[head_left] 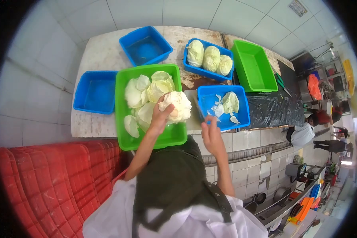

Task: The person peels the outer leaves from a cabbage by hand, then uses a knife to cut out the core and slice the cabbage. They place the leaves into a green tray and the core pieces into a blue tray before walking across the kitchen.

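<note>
Gripping a pale cabbage [179, 107], the left hand [161, 116] holds it over a green tub [150, 142] of loose leaves [135, 95]. The right hand's [212, 134] grip looks closed on a knife [201, 110] beside a blue tub [242, 118] of leaf scraps [218, 110]; beyond, three cabbages [211, 58] lie in another blue tub [208, 74].

Left hand [161, 118] gripping a pale cabbage [176, 107] (leaves ruffled), green bin of loose leaves [138, 92] beneath
</note>
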`<state>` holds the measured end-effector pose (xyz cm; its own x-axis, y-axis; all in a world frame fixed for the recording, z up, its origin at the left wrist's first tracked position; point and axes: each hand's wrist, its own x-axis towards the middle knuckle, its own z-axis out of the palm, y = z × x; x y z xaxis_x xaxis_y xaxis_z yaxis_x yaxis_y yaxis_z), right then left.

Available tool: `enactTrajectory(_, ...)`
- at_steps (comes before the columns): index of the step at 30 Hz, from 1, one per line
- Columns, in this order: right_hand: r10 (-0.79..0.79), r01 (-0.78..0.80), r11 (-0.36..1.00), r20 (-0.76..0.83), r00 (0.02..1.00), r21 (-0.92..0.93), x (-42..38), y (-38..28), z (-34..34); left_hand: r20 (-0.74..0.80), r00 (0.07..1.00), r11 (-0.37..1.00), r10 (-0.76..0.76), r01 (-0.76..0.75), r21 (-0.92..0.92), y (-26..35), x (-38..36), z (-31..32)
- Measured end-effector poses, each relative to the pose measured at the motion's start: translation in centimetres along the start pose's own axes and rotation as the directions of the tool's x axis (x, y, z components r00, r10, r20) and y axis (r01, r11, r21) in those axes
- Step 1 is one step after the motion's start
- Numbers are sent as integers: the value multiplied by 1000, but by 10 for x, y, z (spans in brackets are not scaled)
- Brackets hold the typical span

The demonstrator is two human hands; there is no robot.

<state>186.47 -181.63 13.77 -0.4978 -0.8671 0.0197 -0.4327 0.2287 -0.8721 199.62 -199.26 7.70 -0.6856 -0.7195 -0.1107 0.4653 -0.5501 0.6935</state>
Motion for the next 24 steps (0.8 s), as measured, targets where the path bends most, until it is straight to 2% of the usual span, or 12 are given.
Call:
enactTrajectory(3, -117, 121, 980, 35, 992, -160, -2, 2, 6, 1, 999, 999, 32, -32, 17, 0, -5, 3)
enactTrajectory(7, -130, 137, 967, 47, 990, -214, 0, 10, 9, -11, 998, 998, 59, -59, -10, 1, -10, 10)
enactTrajectory(9, -166, 179, 930, 68, 984, -320, 0, 6, 5, -52, 997, 997, 50, -53, -49, 2, -12, 15)
enactTrajectory(12, -81, 110, 927, 95, 992, -359, -2, 2, 4, -122, 991, 997, 53, -59, -51, -1, -12, 15)
enactTrajectory(13, -8, 64, 938, 163, 987, -339, -1, 15, 9, -162, 984, 997, 74, -78, -20, -3, -12, 13)
enactTrajectory(14, 71, 0, 942, 201, 977, -334, -1, 31, 11, -175, 983, 995, 60, -46, 86, -40, 2, -38)
enactTrajectory(17, -125, 149, 981, 183, 975, -124, -10, 46, 12, -233, 972, 975, 36, 17, 221, -51, 2, -63)
enactTrajectory(18, -64, 103, 984, 253, 965, -145, -11, 40, 1, -245, 969, 975, -13, 66, 211, -35, 4, -32)
enactTrajectory(19, -51, 82, 990, 250, 967, -114, -13, 42, 2, -288, 954, 978, -88, 138, 157, -24, 0, -13)
enactTrajectory(21, -27, 62, 984, 205, 978, -168, -23, 30, -9, -292, 950, 978, -109, 156, 141, -22, -2, 9)
enactTrajectory(23, -136, 166, 971, 173, 975, -171, -25, 50, 0, -272, 954, 967, -125, 178, 181, -30, 0, 13)
enactTrajectory(24, -119, 151, 973, 184, 976, -173, -30, 50, -2, -287, 951, 959, -117, 183, 216, -30, -2, 16)
